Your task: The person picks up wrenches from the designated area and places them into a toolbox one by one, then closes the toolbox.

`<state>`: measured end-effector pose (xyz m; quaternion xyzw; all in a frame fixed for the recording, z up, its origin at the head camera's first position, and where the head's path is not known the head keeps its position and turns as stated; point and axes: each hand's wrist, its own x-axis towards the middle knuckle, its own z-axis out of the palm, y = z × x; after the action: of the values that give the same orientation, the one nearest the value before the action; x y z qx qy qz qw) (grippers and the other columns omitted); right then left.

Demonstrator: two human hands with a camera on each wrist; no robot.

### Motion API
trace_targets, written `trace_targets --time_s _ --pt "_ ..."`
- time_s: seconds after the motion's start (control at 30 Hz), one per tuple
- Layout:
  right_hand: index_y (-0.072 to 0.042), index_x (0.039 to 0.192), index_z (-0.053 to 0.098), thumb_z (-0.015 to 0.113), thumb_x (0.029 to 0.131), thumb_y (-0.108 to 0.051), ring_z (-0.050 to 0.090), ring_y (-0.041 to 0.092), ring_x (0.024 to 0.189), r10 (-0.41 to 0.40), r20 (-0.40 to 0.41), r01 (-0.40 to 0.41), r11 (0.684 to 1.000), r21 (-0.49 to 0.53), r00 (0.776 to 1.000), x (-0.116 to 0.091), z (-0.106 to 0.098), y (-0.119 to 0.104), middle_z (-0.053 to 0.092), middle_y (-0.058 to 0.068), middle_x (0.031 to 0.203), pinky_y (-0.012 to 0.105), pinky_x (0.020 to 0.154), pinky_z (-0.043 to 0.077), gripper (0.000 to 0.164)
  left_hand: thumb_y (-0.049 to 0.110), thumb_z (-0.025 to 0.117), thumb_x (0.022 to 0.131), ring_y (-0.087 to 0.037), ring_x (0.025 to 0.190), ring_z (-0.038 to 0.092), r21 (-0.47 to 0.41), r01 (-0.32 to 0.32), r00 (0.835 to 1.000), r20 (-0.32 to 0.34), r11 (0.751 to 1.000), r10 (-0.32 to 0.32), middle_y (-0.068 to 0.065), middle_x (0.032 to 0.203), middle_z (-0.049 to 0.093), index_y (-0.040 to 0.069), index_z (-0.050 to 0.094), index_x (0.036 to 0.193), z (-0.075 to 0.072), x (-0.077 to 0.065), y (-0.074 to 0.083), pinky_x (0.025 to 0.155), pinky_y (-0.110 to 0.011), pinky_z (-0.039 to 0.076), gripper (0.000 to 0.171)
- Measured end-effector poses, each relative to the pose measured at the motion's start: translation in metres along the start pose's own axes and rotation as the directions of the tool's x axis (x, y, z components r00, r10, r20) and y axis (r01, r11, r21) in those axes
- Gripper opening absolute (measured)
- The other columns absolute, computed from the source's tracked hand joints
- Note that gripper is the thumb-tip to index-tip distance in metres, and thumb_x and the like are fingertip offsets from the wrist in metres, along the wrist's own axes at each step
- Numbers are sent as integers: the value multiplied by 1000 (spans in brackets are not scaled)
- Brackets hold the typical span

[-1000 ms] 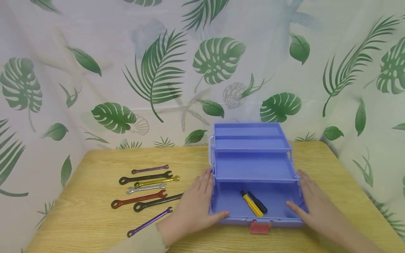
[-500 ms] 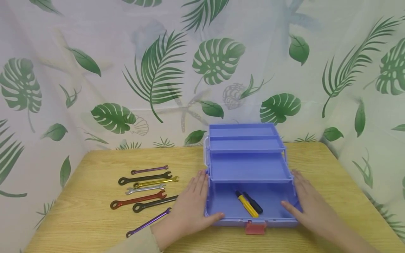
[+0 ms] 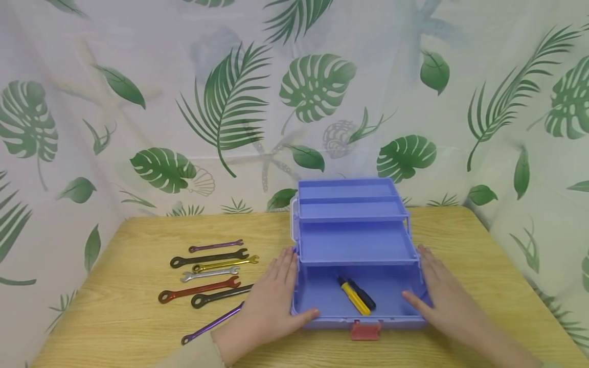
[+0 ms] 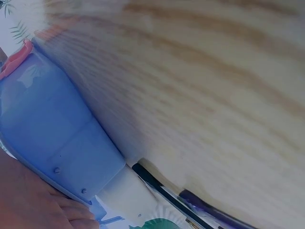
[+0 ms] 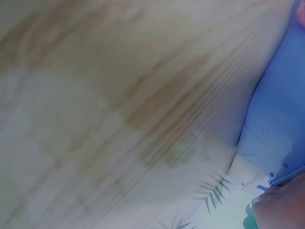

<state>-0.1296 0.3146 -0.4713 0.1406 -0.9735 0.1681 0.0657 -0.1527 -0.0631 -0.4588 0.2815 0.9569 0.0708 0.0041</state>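
Note:
A blue toolbox (image 3: 317,299) stands unfolded on the table, with its stepped trays (image 3: 356,240) raised at the back and a pink latch (image 3: 365,331) hanging at the front. My left hand (image 3: 271,301) lies with straight fingers along its left side, thumb over the front rim. On the opposite side my right hand (image 3: 448,301) presses in the same way, thumb pointing inward. Inside the bottom compartment rest a yellow-handled tool (image 3: 355,297) and a black-handled tool (image 3: 363,294), side by side. In the left wrist view, the left hand (image 4: 38,200) touches the box's side wall (image 4: 52,114).
Several combination wrenches lie left of the box, among them a red wrench (image 3: 198,290), a gold wrench (image 3: 225,263) and a purple wrench (image 3: 211,323) partly behind my left hand. A leaf-patterned sheet (image 3: 230,194) hangs behind the wooden table (image 3: 138,266).
Both hands have slid the toolbox a short way left across the table, with the two handled tools inside it. The left hand now stands closer to the wrenches, which stay about where they were.

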Motion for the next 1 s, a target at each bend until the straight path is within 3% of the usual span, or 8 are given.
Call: trace_targets --time_s 0.1,0.3,0.37,0.43,0.6,0.67,0.77,1.0 --pt "10 165 15 67 103 -45 26 53 158 2 -3 -2 1000 -3 1000 0 1 -2 22 33 171 60 132 18 98 79 51 96 -36 165 16 -15 2 1000 4 1000 -2 -25 176 17 -5 18 167 1 -1 -2 135 -46 22 114" --pt "11 165 17 67 103 -44 28 53 157 -10 -24 10 1000 -10 1000 -1 4 -5 23 33 171 49 135 11 98 78 52 96 -37 165 16 -31 -6 1000 0 999 6 -26 175 17 -5 18 167 0 -3 -6 134 -47 23 114" --pt "13 164 18 68 102 -44 29 54 156 -7 -20 7 1000 -9 1000 0 3 -7 23 34 171 53 134 15 98 78 52 96 -37 165 17 -34 -5 1000 2 999 5 -26 175 17 -5 18 167 -1 -3 -7 134 -47 23 114" --pt "14 163 20 68 102 -45 29 54 156 -10 -24 9 1000 -12 1000 0 3 -8 24 34 170 46 136 9 97 77 53 96 -37 165 17 -37 -8 1000 3 999 8 -26 175 17 -5 18 167 -1 -4 -7 134 -47 24 114" --pt "14 162 22 69 101 -44 29 53 156 -9 -29 8 1000 -9 1000 0 3 -10 26 34 170 49 135 12 97 77 53 97 -37 165 17 -45 -14 1000 0 999 14 -26 175 17 -6 18 167 -1 -4 -10 134 -47 24 114" --pt "13 164 20 68 102 -45 28 52 157 4 -16 -4 1000 0 1000 1 3 -10 24 34 171 61 131 22 97 77 53 97 -37 165 16 -48 -16 1000 -1 999 16 -26 175 17 -6 18 167 -1 -4 -10 134 -47 24 114" --pt "11 164 18 67 103 -46 26 52 158 18 -2 -18 1000 5 1000 2 4 -10 23 33 171 66 128 25 97 76 53 97 -37 165 16 -53 -20 1000 -2 998 20 -26 175 17 -6 18 166 -1 -4 -11 134 -47 24 113" --pt "9 166 15 65 103 -48 25 52 159 45 20 -45 999 12 999 2 2 -11 21 32 172 72 121 31 98 74 56 97 -38 165 17 -131 -29 1000 -3 991 29 -26 175 16 -6 20 166 -2 -4 -15 134 -48 23 112"
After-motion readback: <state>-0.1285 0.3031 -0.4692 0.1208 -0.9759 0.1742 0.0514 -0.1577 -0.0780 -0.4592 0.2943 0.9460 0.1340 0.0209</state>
